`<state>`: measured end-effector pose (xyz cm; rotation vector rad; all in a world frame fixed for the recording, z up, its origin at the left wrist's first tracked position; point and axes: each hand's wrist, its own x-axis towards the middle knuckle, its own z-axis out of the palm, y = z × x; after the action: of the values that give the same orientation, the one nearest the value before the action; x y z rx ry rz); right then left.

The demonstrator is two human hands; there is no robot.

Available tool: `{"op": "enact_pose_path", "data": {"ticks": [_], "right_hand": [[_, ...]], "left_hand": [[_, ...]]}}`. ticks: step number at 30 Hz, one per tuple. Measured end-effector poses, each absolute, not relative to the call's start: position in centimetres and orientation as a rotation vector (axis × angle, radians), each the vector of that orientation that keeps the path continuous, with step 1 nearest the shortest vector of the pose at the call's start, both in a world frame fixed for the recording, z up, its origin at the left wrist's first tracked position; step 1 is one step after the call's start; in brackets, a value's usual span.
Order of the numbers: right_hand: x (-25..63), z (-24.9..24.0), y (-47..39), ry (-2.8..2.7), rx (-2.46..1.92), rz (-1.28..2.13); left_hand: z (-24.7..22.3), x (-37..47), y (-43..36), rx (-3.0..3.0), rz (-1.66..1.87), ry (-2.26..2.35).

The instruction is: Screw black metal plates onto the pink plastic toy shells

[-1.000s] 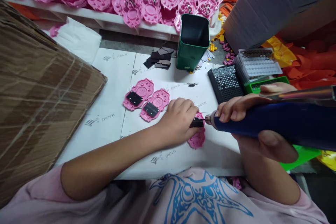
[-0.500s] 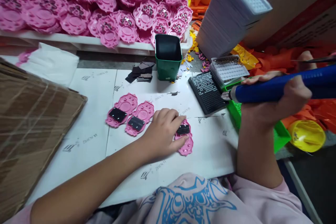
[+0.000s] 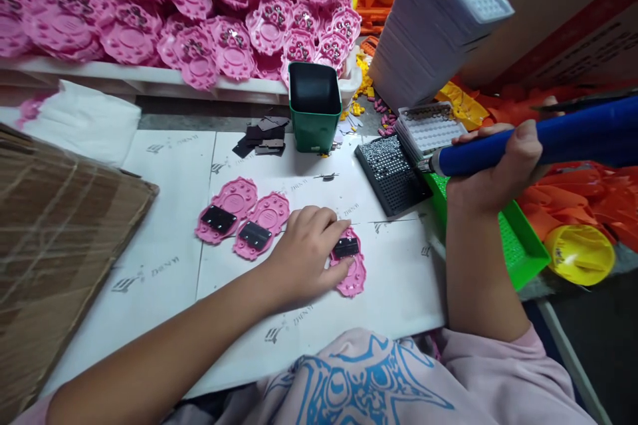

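My left hand lies on the white work surface, thumb and fingers closed on a pink plastic part with a black plate on it. Two more pink parts with black plates, the outer one and the inner one, rest just left of that hand. In my right hand is a blue electric screwdriver, pointing left. Its metal tip is over the right edge of a black perforated screw tray holding many small shiny screws; whether it touches is unclear.
A green bin stands behind, beside loose black plates. A white crate heaped with pink parts spans the back. Stacked white trays and a bright green basket are at right. A cardboard box occupies the left.
My right hand has moved left and slightly up with the screwdriver, whose tip is a little higher by the screw tray's edge. My left hand still holds the pink part in place.
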<state>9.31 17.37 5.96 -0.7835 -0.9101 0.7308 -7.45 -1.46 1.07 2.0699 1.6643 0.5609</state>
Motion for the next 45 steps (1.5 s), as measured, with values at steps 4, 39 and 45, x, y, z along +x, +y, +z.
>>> {"op": "enact_pose_path", "data": {"ticks": [4, 39, 45], "right_hand": [[9.3, 5.8, 17.5, -0.953, -0.773, 0.711], [10.0, 8.2, 10.0, -1.242, -0.419, 1.600], [9.3, 7.8, 8.7, -1.293, -0.419, 1.646]], "left_hand": [[1.1, -7.4, -1.4, 2.079, 0.578, 1.667], [0.6, -7.1, -1.4, 2.085, 0.570, 1.824], [0.7, -7.1, -1.4, 2.055, 0.534, 1.807]]}}
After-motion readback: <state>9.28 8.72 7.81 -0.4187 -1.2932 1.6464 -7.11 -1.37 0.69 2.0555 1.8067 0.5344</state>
